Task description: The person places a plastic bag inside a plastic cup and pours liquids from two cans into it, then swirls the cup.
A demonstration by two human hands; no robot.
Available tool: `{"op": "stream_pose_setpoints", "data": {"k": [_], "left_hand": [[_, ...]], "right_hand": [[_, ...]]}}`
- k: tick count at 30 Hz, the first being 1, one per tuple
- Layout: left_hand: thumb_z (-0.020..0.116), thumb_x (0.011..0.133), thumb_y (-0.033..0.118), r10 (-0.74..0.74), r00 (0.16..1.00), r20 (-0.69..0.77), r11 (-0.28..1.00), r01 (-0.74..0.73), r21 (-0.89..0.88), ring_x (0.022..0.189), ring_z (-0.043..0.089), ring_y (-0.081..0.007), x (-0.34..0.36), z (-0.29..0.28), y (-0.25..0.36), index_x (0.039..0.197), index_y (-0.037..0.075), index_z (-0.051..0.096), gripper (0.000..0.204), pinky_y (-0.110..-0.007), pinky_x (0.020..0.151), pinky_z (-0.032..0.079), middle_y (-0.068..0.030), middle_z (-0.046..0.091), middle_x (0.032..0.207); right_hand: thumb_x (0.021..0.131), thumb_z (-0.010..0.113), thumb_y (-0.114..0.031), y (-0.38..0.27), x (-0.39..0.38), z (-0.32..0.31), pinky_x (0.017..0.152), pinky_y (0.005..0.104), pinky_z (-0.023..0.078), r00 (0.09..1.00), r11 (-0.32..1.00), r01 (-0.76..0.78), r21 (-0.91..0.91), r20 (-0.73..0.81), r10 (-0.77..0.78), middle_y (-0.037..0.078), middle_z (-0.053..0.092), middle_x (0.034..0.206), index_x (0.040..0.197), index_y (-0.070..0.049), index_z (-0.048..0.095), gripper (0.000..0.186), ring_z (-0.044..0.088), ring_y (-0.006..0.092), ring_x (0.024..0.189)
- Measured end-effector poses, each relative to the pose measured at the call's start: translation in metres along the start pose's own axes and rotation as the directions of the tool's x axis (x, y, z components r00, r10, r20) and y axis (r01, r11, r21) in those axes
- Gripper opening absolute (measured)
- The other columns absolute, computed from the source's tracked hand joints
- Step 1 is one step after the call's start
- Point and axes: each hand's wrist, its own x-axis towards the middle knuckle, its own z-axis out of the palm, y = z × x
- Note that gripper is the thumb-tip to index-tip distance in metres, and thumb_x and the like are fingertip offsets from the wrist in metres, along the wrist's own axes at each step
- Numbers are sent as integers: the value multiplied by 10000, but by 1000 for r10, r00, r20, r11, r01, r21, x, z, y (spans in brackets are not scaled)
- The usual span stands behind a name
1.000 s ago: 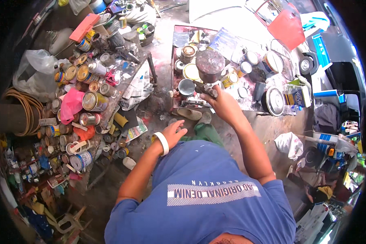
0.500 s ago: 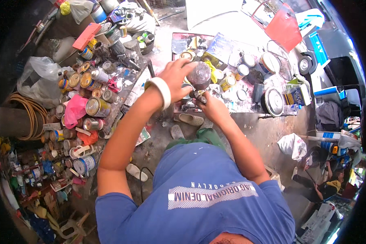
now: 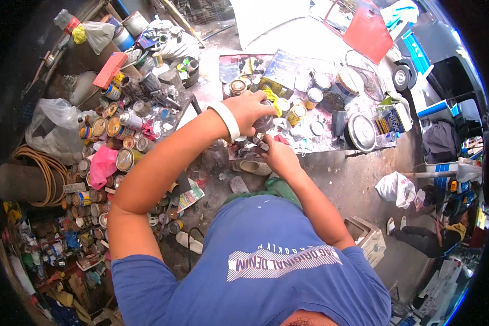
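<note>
Over the near edge of the cluttered table (image 3: 331,142), my two hands meet on what looks like a paint spray gun with a rounded, paint-stained cup (image 3: 265,121). My left hand (image 3: 249,111), with a white band on its wrist, is curled over the cup from the left and hides most of it. Below it, my right hand (image 3: 281,156) grips the dark metal body (image 3: 259,144) of the gun. Just beyond the left fingers lies a yellow cloth or bag (image 3: 277,102), with a small yellow paint can (image 3: 296,114) to its right.
A round metal lid or can (image 3: 361,132) stands at the table's right. A blue-topped tin (image 3: 283,70) lies at the back. Many paint cans (image 3: 126,159) crowd the left side. Slippers (image 3: 255,167) lie on the floor under the table; another person (image 3: 430,239) is far right.
My left hand has closed farther over the cup, whose round grey top was showing before and is now mostly covered. Both hands have come slightly lower in the view.
</note>
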Motion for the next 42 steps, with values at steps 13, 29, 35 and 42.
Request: {"op": "stream_pose_setpoints", "data": {"k": [13, 29, 35, 42], "left_hand": [[849, 777, 277, -72, 993, 96, 754, 117, -646, 1353, 540, -384, -14, -28, -37, 1520, 190, 511, 821, -472, 1127, 469, -166, 553, 1455], [849, 802, 260, 62, 998, 23, 716, -29, -698, 1373, 524, -337, -14, -36, -19, 1521, 210, 519, 793, -462, 1152, 443, -158, 535, 1482], [825, 814, 278, 44, 999, 14, 768, -25, -640, 1357, 539, -342, -11, -37, -16, 1523, 209, 518, 775, -468, 1155, 443, -172, 517, 1504], [825, 806, 310, 38, 999, 27, 772, -12, -635, 1359, 536, -347, -9, -37, -16, 1526, 209, 515, 790, -470, 1156, 442, -196, 514, 1494]], "right_hand": [[898, 722, -321, 6, -4, 13, 772, 567, 528, 999, 999, 22, 47, -26, -21, 241, 729, 946, 1327, -124, 517, 514, 699, 453, 899], [928, 716, -264, 18, -9, 16, 843, 525, 530, 1000, 996, -28, 82, -12, 29, 218, 716, 1122, 1318, -110, 582, 440, 667, 444, 1033], [865, 739, -181, 19, -12, 21, 747, 580, 515, 987, 985, 102, 142, -139, -82, 250, 713, 966, 1377, -126, 511, 563, 673, 483, 889], [882, 736, -225, 21, -11, 21, 747, 581, 511, 994, 992, 55, 110, -102, -43, 259, 710, 966, 1369, -122, 514, 544, 674, 479, 886]]}}
